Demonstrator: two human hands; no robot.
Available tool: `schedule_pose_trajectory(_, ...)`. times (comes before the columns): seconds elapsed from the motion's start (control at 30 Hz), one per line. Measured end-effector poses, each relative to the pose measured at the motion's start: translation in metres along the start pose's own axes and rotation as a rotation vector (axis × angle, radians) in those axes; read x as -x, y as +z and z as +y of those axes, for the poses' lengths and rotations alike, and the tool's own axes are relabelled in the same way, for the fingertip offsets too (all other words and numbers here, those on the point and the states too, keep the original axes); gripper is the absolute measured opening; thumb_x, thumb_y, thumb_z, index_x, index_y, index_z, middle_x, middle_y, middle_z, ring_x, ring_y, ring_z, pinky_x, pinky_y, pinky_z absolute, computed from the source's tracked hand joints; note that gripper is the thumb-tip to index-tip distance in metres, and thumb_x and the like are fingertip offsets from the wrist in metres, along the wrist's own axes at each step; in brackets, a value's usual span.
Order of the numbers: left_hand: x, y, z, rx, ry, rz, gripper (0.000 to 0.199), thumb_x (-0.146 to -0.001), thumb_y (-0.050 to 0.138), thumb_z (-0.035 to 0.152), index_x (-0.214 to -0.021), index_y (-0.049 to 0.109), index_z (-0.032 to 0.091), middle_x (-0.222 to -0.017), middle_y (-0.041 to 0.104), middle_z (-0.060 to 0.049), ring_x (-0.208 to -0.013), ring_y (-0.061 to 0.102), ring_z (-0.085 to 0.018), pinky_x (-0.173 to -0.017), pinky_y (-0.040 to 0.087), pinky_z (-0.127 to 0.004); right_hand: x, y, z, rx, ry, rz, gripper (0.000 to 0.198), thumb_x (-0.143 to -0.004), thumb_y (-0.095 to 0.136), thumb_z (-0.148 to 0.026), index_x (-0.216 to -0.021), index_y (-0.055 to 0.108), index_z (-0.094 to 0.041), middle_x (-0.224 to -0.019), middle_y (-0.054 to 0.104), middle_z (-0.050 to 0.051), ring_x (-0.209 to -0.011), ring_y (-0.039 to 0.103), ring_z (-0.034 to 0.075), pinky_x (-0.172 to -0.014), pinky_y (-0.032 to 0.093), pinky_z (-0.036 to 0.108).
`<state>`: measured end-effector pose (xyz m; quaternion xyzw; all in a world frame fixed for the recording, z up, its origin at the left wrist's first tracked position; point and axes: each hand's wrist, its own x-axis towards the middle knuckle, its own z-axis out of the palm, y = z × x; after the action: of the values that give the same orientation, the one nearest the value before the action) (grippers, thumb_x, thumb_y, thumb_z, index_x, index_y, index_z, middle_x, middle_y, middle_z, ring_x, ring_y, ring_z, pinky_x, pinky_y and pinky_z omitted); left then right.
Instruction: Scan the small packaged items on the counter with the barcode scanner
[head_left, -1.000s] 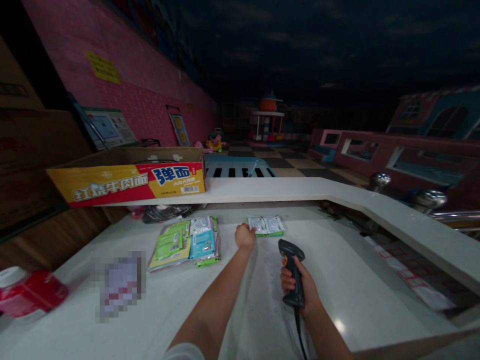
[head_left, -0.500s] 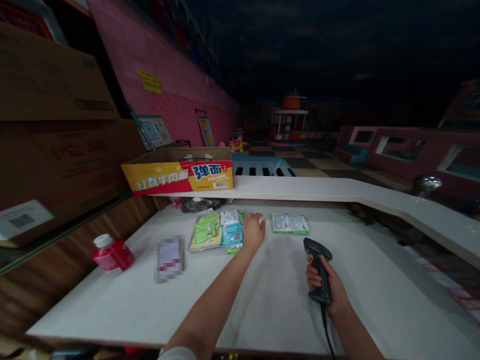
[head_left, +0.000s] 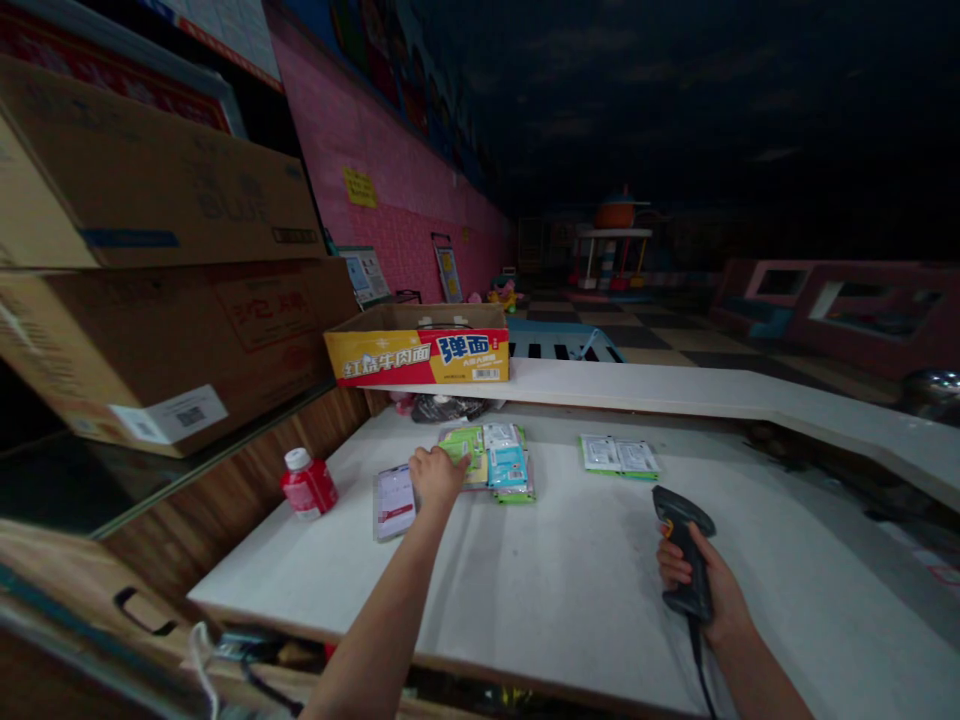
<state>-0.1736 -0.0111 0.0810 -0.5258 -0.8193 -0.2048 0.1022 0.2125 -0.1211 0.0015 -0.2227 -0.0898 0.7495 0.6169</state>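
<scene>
My right hand (head_left: 716,590) is wrapped round a black barcode scanner (head_left: 686,555), its cable running down to the lower edge of the view. My left hand (head_left: 441,478) hovers at or just above the table, between a phone (head_left: 395,502) with a lit screen and a pile of small flat packets (head_left: 506,466). Its thumb stands apart from its bent fingers, and nothing shows in its grasp. Green, blue and white packets make up the pile, which lies partly behind this hand. Further right lies a separate pair of white and green packets (head_left: 619,455).
A red bottle with a white cap (head_left: 308,484) stands on the white table (head_left: 555,590) at the left. Behind, a raised ledge (head_left: 637,380) bears an open yellow and red carton (head_left: 420,355). Stacked cardboard boxes (head_left: 187,340) rise on the left.
My left hand has moved left, from the right side of the packet pile to its left side near the phone. The view has turned left. My right hand still holds the scanner.
</scene>
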Motion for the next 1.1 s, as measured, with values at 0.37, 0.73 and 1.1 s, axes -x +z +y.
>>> schedule_pose_trajectory(0.37, -0.003, -0.005, 0.001, 0.061, -0.126, 0.026, 0.044, -0.082, 0.058, 0.045, -0.103, 0.059, 0.006, -0.109, 0.061, -0.023, -0.107, 0.055, -0.035, -0.086, 0.041, -0.04, -0.003, -0.007, 0.0, -0.055, 0.012, -0.007, 0.03, -0.077, 0.075, -0.029, -0.093, 0.052, -0.017, -0.06, 0.046, -0.007, -0.043, 0.043, 0.003, -0.037, 0.037, 0.011)
schedule_pose_trajectory(0.73, 0.038, 0.018, 0.068, 1.364, 0.079, -0.235, 0.028, -0.077, 0.061, 0.042, -0.084, 0.043, 0.023, -0.062, 0.048, 0.007, -0.058, 0.055, -0.013, -0.055, 0.051, -0.026, -0.005, -0.001, -0.002, -0.046, 0.012, -0.002, 0.026, -0.079, 0.073, -0.031, -0.091, 0.056, -0.016, -0.06, 0.047, -0.006, -0.043, 0.043, 0.004, -0.037, 0.037, 0.012)
schedule_pose_trajectory(1.1, 0.1, 0.096, 0.104, 1.57, 0.13, -0.55, 0.039, -0.072, 0.066, 0.053, -0.084, 0.051, 0.019, -0.076, 0.063, -0.001, -0.07, 0.065, -0.018, -0.059, 0.059, -0.032, -0.003, 0.004, 0.002, 0.137, -0.077, 0.012, 0.04, -0.07, 0.08, -0.041, -0.092, 0.062, -0.013, -0.055, 0.05, -0.006, -0.04, 0.039, 0.003, -0.035, 0.03, 0.011)
